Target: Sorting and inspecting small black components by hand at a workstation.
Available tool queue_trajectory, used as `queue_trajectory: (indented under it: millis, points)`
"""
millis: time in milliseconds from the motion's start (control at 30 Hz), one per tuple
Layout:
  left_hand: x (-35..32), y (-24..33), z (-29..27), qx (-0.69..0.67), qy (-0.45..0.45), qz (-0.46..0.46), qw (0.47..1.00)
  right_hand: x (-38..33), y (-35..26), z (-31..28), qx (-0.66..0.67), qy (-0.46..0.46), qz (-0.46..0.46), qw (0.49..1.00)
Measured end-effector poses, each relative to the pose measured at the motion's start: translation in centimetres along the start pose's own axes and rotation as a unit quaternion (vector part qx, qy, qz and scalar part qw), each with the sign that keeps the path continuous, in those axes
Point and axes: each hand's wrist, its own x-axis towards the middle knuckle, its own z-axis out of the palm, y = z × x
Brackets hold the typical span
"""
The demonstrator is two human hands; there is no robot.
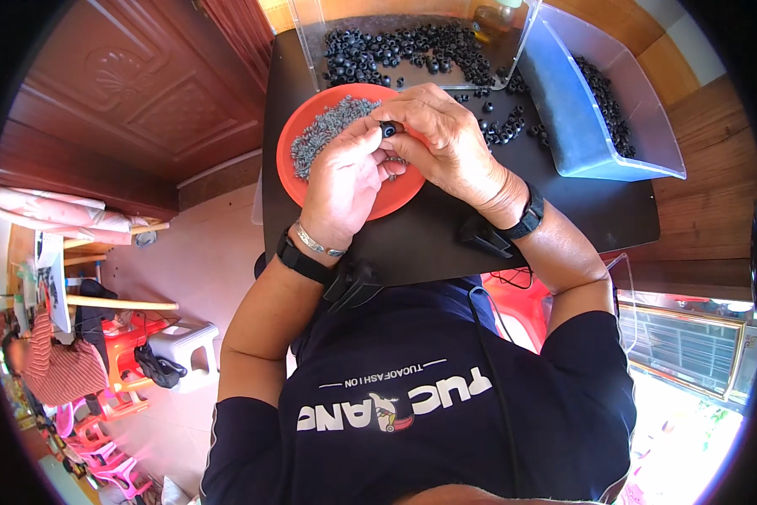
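Between my fingertips sits a small round black plastic part (pixel 388 129) with a hole in its end. My left hand (pixel 343 172) pinches it from the left, palm turned partly up. From the right, my right hand (pixel 447 139) closes thumb and fingers on the same part. Both hands are over an orange-red bowl (pixel 287 160), which holds many small grey pieces (pixel 328 128); the hands cover its right side. Whatever else the fingers may hold is hidden.
Behind the bowl a clear bin (pixel 307 50) holds many black parts (pixel 429 50), some spilled onto the dark table (pixel 521 219). At right stands a bluish translucent bin (pixel 563 126) with more black parts. A person in a striped top (pixel 63 374) is at far left, near plastic stools (pixel 185 349).
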Motion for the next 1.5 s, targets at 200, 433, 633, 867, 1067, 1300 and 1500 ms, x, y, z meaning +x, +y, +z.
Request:
queue_trajectory:
  millis: [200,433,633,867,1067,1300,1500]
  points:
    - [0.0,-0.2,0.2,-0.017,0.001,0.012,1.000,-0.1,-0.1,0.0,-0.032,0.008,0.001,0.999]
    - [0.1,-0.4,-0.1,-0.023,-0.008,0.016,1.000,-0.1,-0.3,-0.1,-0.041,-0.001,-0.012,0.999]
    - [0.1,-0.3,0.2,-0.034,0.001,0.011,0.999,0.2,-0.5,-0.1,-0.037,-0.004,-0.017,0.999]
    - [0.4,-0.6,-0.3,-0.036,-0.033,0.010,0.999,0.1,0.1,-0.6,-0.056,-0.007,-0.045,0.997]
    - [0.1,0.0,-0.6,0.008,-0.023,0.008,1.000,1.5,0.0,-3.5,-0.136,0.056,-0.054,0.988]
    - [0.2,0.6,-0.3,-0.001,-0.010,0.001,1.000,4.2,-1.0,-11.6,-0.416,0.311,0.070,0.852]
    - [0.2,0.7,-0.8,0.000,-0.005,0.011,1.000,3.2,0.7,-10.9,-0.332,0.182,0.082,0.922]
